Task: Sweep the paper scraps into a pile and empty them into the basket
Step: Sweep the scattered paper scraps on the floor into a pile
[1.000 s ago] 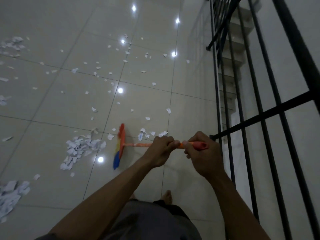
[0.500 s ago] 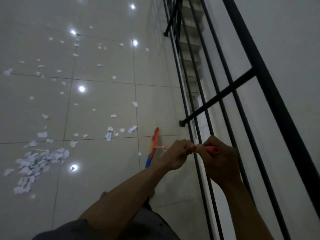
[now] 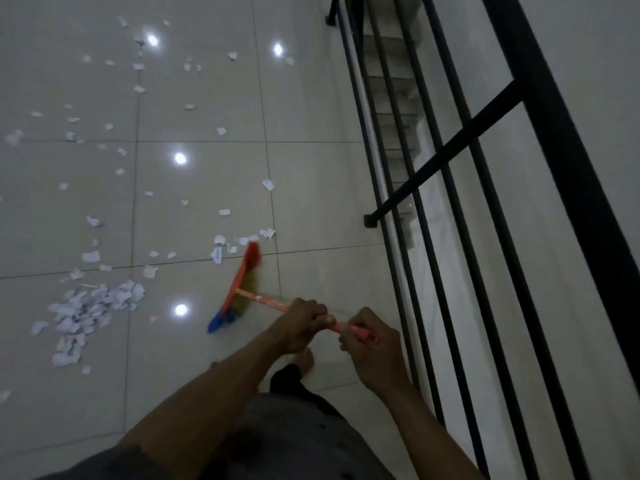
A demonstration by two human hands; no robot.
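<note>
I hold a broom [image 3: 239, 289] with an orange head, red, yellow and blue bristles and an orange handle. My left hand [image 3: 300, 325] grips the handle lower down. My right hand [image 3: 372, 344] grips its red end. The broom head rests on the tiled floor just below a small cluster of paper scraps [image 3: 225, 244]. A pile of white scraps [image 3: 90, 311] lies to the left of the broom. Loose scraps [image 3: 138, 89] are scattered over the far floor. No basket is in view.
A black metal railing [image 3: 446, 161] runs along the right, with a stairwell and steps [image 3: 388, 77] behind it. My bare foot [image 3: 306, 360] stands on the glossy tiles [image 3: 311, 188] below my hands. Ceiling lights reflect as bright spots on the floor.
The broom head has swung back left, away from the railing, and now sits by the scrap cluster. The view has shifted left, showing more floor and the pile closer.
</note>
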